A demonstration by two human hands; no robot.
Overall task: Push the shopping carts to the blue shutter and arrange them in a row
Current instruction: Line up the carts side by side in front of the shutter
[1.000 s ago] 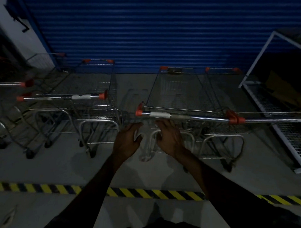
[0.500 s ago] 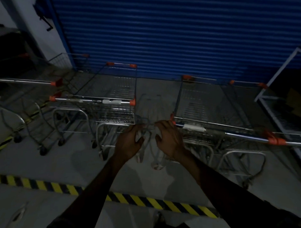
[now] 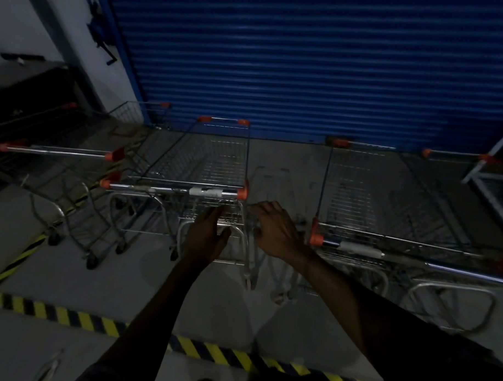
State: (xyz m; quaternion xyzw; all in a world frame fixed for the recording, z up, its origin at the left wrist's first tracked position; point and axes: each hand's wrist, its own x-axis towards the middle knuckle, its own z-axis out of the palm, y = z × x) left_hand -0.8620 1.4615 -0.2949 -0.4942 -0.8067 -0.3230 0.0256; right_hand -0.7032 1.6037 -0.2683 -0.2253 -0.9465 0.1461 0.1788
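Facing the blue shutter [image 3: 306, 64], the shopping carts [image 3: 205, 160] are seen parked side by side on a grey concrete floor [image 3: 70, 283] in dim light, their noses close to the shutter's foot. Two bare hands are held out from dark sleeves toward the open gap between two carts.

The left hand [image 3: 207, 231] is stretched forward with its fingers straight and its thumb held apart. It is seen just below the chrome handle [image 3: 173, 191] of the middle cart, and nothing is gripped. Whether the wire frame is touched cannot be told.

The right hand [image 3: 274, 231] is held just beside it, fingers spread and lightly bent, with nothing held. It is placed just left of the orange end cap [image 3: 316, 239] on the right cart [image 3: 356, 188].

A further cart [image 3: 450, 180] is parked beyond the right cart, next to a white metal rack [image 3: 484, 175]. A left cart [image 3: 55, 151] is set at the far side, near the white wall [image 3: 22, 25]. A yellow-and-black hazard stripe [image 3: 210, 351] is laid across the floor below the arms.
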